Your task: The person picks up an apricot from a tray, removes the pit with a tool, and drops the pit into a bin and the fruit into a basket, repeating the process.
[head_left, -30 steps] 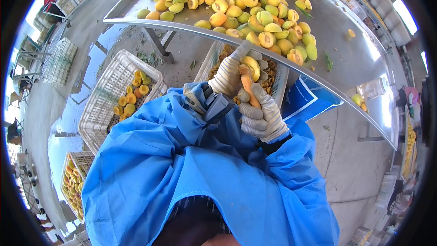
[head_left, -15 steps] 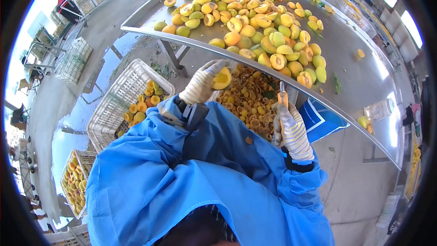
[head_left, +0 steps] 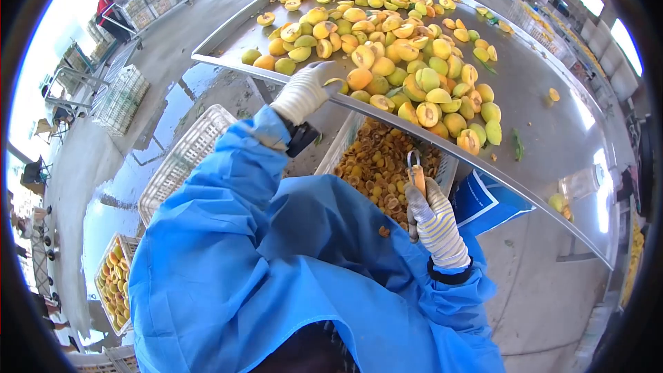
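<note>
My left hand (head_left: 304,94), in a striped glove, is at the near rim of the metal table (head_left: 442,139). Its fingers are closed around a yellow-green fruit (head_left: 336,85) at the rim; part of the fruit is hidden. In my right hand (head_left: 436,224), also gloved, is a tool with an orange handle (head_left: 416,178) and a looped metal tip pointing up. The tool is over a crate (head_left: 336,144) of brownish-orange fruit scraps (head_left: 376,166). Many halved yellow and orange fruits (head_left: 428,79) are piled on the table.
A white crate (head_left: 186,159) is to the left, partly behind my blue sleeve. Farther left is a crate of fruit (head_left: 114,280). A blue bag-like object (head_left: 480,200) hangs under the table's right part. Other people (head_left: 110,14) are in the background.
My left hand has moved up from over the scraps to the table rim. The fruit half it held no longer shows. My right hand has lowered slightly with the tool. The view has shifted.
</note>
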A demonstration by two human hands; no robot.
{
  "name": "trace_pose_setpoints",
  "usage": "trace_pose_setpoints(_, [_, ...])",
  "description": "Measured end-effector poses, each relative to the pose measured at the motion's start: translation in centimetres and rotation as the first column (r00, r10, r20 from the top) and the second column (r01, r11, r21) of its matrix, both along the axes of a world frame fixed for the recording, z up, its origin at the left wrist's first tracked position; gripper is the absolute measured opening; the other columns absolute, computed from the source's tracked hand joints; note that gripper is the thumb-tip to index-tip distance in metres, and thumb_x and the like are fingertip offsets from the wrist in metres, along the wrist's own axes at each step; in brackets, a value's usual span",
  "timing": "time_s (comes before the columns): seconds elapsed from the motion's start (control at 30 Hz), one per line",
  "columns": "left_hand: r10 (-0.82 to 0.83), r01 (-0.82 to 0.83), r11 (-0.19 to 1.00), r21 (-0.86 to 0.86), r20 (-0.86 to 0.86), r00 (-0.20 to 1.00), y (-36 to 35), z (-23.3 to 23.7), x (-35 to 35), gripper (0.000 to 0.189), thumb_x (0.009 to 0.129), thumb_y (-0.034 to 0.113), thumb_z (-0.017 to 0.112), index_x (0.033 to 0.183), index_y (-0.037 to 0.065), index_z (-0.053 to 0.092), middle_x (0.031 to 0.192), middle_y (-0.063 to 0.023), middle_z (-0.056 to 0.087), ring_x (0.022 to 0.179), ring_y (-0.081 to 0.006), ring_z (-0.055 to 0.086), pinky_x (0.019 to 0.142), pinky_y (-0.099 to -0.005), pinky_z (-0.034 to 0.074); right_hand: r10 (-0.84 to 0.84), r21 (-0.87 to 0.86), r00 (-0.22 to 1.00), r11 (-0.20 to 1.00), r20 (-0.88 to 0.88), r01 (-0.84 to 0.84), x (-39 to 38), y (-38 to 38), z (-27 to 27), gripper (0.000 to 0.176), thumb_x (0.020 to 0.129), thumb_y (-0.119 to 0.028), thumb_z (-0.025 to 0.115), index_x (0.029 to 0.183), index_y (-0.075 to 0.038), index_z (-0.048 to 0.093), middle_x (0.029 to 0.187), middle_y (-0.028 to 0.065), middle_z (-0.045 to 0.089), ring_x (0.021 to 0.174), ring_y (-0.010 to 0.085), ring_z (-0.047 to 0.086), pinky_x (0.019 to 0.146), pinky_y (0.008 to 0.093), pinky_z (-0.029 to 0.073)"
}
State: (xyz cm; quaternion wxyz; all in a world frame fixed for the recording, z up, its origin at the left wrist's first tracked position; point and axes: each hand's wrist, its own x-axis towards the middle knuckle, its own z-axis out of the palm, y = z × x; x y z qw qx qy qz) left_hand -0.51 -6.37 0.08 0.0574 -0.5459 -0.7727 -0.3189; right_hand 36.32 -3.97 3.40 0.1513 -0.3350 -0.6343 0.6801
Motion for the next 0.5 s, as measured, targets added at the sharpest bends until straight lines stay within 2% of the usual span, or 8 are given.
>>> trace_pose_setpoints(0.07, [-0.084,0.092,0.991,-0.100,0.075,0.994,5.6,-0.7,-0.3,0.058,0.085,0.040,0.067,0.132,0.006,0.055,0.121,-0.0208,0.062,0.110,-0.0378,0.060,0.095,-0.0420,0.048,0.000,0.012,1.000,1.000,0.002,0.000,-0.1,0.0,-0.2,0.034,0.096,-0.039,0.061,0.106,-0.007,0.056,0.061,-0.0020,0.046,0.045,0.0066,0.042,0.042,0.0236,0.035])
trace_pose_setpoints(0.17, [0.026,-0.016,0.936,-0.352,0.022,0.999,9.2,-0.8,0.9,0.073,0.078,0.038,0.076,0.140,0.010,0.048,0.114,-0.0206,0.066,0.106,-0.0329,0.064,0.089,-0.0374,0.051,0.006,0.048,1.000,0.999,0.016,-0.007,0.0,0.1,-0.2,0.036,0.096,-0.039,0.061,0.108,-0.006,0.055,0.062,-0.0019,0.047,0.045,0.0069,0.044,0.042,0.0237,0.036])
trace_pose_setpoints(0.27, [0.059,0.002,0.935,-0.356,0.161,0.985,10.0,-1.2,0.3,0.073,0.077,0.037,0.077,0.139,0.009,0.049,0.109,-0.0198,0.067,0.099,-0.0300,0.066,0.087,-0.0343,0.052,0.007,0.046,1.000,0.999,0.005,-0.007,0.2,0.3,-0.3,0.039,0.095,-0.040,0.063,0.108,-0.005,0.055,0.063,-0.0012,0.049,0.046,0.0068,0.045,0.043,0.0237,0.037])
trace_pose_setpoints(0.3, [0.069,-0.033,0.971,-0.238,0.142,0.987,9.7,-1.6,0.3,0.068,0.078,0.035,0.078,0.134,0.007,0.052,0.102,-0.0141,0.069,0.090,-0.0250,0.068,0.081,-0.0332,0.053,0.005,0.041,1.000,0.999,-0.002,-0.005,0.3,0.2,-0.3,0.038,0.095,-0.040,0.063,0.108,-0.005,0.055,0.064,-0.0010,0.050,0.046,0.0065,0.045,0.043,0.0234,0.037])
trace_pose_setpoints(0.33, [-0.032,0.056,0.997,-0.046,0.413,0.910,9.5,-1.9,0.3,0.064,0.080,0.037,0.077,0.131,0.007,0.054,0.099,-0.0118,0.070,0.086,-0.0231,0.068,0.078,-0.0330,0.053,0.008,0.036,1.000,0.999,-0.011,-0.007,0.3,0.2,-0.3,0.038,0.095,-0.040,0.063,0.108,-0.005,0.055,0.064,-0.0008,0.050,0.047,0.0062,0.045,0.043,0.0232,0.037])
trace_pose_setpoints(0.4, [-0.332,0.058,0.930,0.363,0.764,0.553,8.2,-2.3,0.7,0.057,0.083,0.042,0.074,0.126,0.008,0.058,0.095,-0.0073,0.071,0.079,-0.0193,0.068,0.072,-0.0327,0.053,0.001,0.054,1.000,0.999,-0.009,0.000,0.1,0.3,-0.2,0.038,0.095,-0.039,0.062,0.108,-0.004,0.055,0.064,0.0015,0.052,0.047,0.0092,0.047,0.044,0.0256,0.038])
trace_pose_setpoints(0.47, [-0.390,-0.008,0.920,0.391,0.919,0.057,4.4,0.9,5.3,0.054,0.087,0.053,0.066,0.118,0.009,0.059,0.090,-0.0038,0.067,0.076,-0.0150,0.066,0.060,-0.0279,0.052,0.009,0.151,1.000,0.989,-0.029,-0.004,-0.1,0.3,-0.8,0.038,0.095,-0.038,0.062,0.107,-0.004,0.054,0.064,0.0046,0.053,0.048,0.0142,0.050,0.045,0.0290,0.040])
trace_pose_setpoints(0.5, [-0.424,-0.001,0.906,0.424,0.905,-0.039,3.0,1.2,7.3,0.055,0.088,0.060,0.061,0.113,0.011,0.061,0.087,-0.0038,0.068,0.069,-0.0160,0.066,0.055,-0.0250,0.050,0.016,0.240,0.999,0.971,-0.051,-0.004,-0.3,0.5,-1.6,0.037,0.096,-0.038,0.061,0.107,-0.003,0.054,0.064,0.0065,0.053,0.049,0.0176,0.051,0.046,0.0313,0.041])
